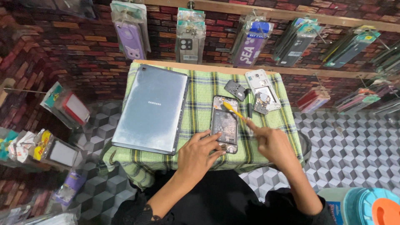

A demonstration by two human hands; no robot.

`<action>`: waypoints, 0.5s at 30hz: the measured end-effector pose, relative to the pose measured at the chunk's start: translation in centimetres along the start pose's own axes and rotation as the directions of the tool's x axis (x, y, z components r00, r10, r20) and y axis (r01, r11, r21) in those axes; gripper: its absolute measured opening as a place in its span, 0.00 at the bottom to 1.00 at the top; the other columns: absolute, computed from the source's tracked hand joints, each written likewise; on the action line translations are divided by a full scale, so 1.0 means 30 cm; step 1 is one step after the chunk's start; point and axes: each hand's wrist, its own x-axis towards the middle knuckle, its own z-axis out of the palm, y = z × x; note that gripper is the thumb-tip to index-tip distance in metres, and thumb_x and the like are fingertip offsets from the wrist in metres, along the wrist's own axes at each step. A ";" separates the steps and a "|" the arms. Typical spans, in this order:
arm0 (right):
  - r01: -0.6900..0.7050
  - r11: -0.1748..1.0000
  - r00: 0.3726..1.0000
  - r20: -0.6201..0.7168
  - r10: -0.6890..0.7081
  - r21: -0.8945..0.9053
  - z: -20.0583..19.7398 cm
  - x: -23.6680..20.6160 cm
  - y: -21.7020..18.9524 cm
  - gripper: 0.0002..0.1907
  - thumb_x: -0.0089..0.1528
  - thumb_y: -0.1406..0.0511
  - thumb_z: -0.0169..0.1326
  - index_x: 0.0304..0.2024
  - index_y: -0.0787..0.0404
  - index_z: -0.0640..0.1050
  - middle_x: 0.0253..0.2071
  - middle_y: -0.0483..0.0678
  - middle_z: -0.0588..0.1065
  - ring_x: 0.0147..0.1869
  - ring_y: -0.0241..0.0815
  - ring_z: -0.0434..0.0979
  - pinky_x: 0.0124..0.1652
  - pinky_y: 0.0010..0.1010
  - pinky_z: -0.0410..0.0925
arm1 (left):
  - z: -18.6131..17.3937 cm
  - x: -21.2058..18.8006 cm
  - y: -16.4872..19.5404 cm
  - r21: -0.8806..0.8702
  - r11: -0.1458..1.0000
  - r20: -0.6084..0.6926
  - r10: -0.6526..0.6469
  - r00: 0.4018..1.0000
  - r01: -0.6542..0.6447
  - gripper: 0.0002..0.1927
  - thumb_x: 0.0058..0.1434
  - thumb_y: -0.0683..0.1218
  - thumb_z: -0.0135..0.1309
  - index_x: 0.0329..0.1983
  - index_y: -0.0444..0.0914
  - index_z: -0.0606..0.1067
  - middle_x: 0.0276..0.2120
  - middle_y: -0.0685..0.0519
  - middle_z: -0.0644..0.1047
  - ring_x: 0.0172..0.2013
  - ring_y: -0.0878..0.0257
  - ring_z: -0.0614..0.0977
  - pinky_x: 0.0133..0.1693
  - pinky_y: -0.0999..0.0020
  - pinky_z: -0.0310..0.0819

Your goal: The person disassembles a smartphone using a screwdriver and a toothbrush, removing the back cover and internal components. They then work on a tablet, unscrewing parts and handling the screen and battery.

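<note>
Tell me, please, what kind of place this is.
Probably a small phone repair and accessory stall: an opened black smartphone with its back cover off lies on a green checked cloth, and packaged phone cases on hooks hang against the brick-patterned wall.

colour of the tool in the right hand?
Yellow: a thin tool in the right hand, its tip over the opened phone. Head view.

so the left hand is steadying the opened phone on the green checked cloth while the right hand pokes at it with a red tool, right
Not quite: the tool is yellow, not red, as the head view shows. The rest holds: the left hand steadies the opened phone on the green checked cloth while the right hand points the tool at it.
</note>
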 end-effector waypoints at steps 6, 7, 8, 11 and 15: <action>0.046 0.997 0.994 -0.094 -0.052 -0.070 0.027 0.046 -0.053 0.35 0.54 0.74 0.48 0.62 0.44 0.76 0.27 0.58 0.77 0.29 0.60 0.77 0.33 0.50 0.70 | -0.001 0.002 -0.002 -0.006 1.000 0.010 0.017 1.000 -0.017 0.10 0.56 0.55 0.63 0.32 0.46 0.84 0.52 0.62 0.82 0.57 0.59 0.78 0.46 0.64 0.78; 0.108 0.994 0.989 -0.101 -0.110 -0.025 0.017 0.046 -0.051 0.35 0.53 0.74 0.48 0.62 0.45 0.76 0.27 0.58 0.77 0.30 0.59 0.77 0.34 0.50 0.70 | -0.001 -0.002 0.000 -0.002 1.000 0.005 0.010 1.000 -0.010 0.10 0.56 0.55 0.63 0.30 0.45 0.83 0.52 0.63 0.82 0.57 0.58 0.79 0.46 0.64 0.79; 0.021 0.999 0.999 -0.038 -0.023 -0.041 -0.003 0.045 -0.041 0.35 0.54 0.74 0.48 0.62 0.43 0.76 0.27 0.59 0.77 0.30 0.59 0.78 0.35 0.50 0.70 | -0.001 -0.004 0.001 0.003 1.000 0.001 0.006 1.000 -0.006 0.10 0.55 0.55 0.64 0.29 0.44 0.83 0.52 0.63 0.82 0.58 0.58 0.79 0.46 0.64 0.79; -0.163 0.981 0.982 0.077 0.172 -0.105 -0.069 0.035 -0.003 0.34 0.58 0.73 0.48 0.64 0.37 0.75 0.27 0.60 0.76 0.31 0.59 0.78 0.37 0.50 0.70 | -0.007 -0.006 0.001 -0.013 1.000 -0.008 0.010 1.000 -0.011 0.10 0.56 0.54 0.64 0.30 0.45 0.84 0.52 0.62 0.82 0.58 0.58 0.79 0.46 0.64 0.79; -0.064 0.996 0.998 0.010 0.065 -0.066 -0.055 0.034 -0.031 0.32 0.57 0.73 0.49 0.61 0.40 0.76 0.29 0.57 0.77 0.32 0.59 0.78 0.35 0.51 0.70 | -0.007 -0.001 0.007 -0.031 0.999 -0.014 0.013 1.000 -0.014 0.09 0.55 0.54 0.64 0.32 0.45 0.84 0.52 0.62 0.82 0.57 0.57 0.78 0.47 0.63 0.78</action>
